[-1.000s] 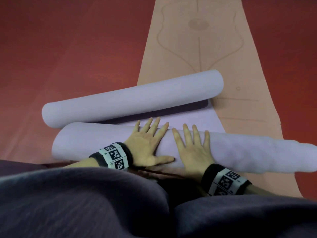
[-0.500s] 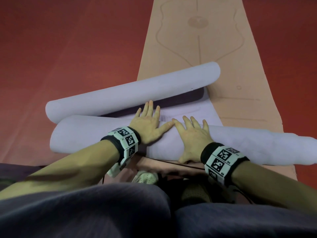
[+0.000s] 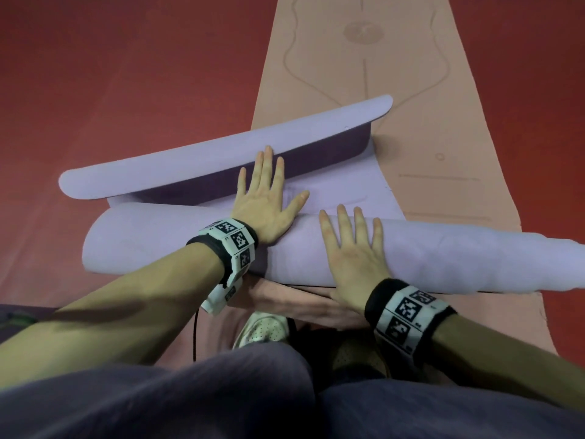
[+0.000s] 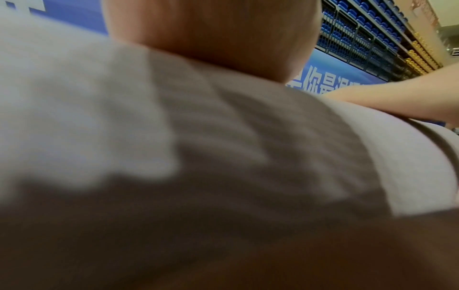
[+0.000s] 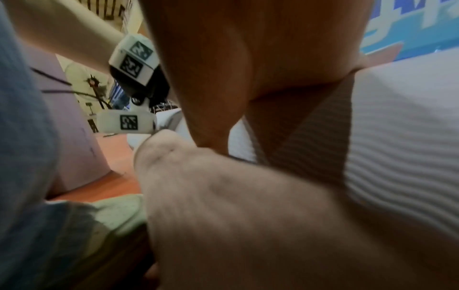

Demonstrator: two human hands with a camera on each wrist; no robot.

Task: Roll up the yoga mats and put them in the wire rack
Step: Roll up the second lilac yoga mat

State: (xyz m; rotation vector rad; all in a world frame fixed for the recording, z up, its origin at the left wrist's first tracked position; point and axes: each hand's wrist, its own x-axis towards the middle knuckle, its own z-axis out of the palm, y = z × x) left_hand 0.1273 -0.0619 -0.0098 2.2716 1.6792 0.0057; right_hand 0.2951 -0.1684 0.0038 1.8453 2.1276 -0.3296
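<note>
Both hands have pushed the purple mat point(image 3: 443, 258) roll forward; left hand point(image 3: 264, 202) and right hand point(image 3: 351, 251) press flat, fingers straight, gripping nothing. Short flat stretch left; pink mat point(image 3: 427, 99) unrolled on floor, rack unseen.

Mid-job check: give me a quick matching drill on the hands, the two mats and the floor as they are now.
Things:
1. left hand
2. right hand
3. purple mat
4. peach mat

States:
A. lies flat on the red floor
B. partly rolled, far end curled up
C. fingers reach past the roll onto the flat part
D. flat on top of the roll

Pairs: 1-C, 2-D, 3-B, 4-A
</note>
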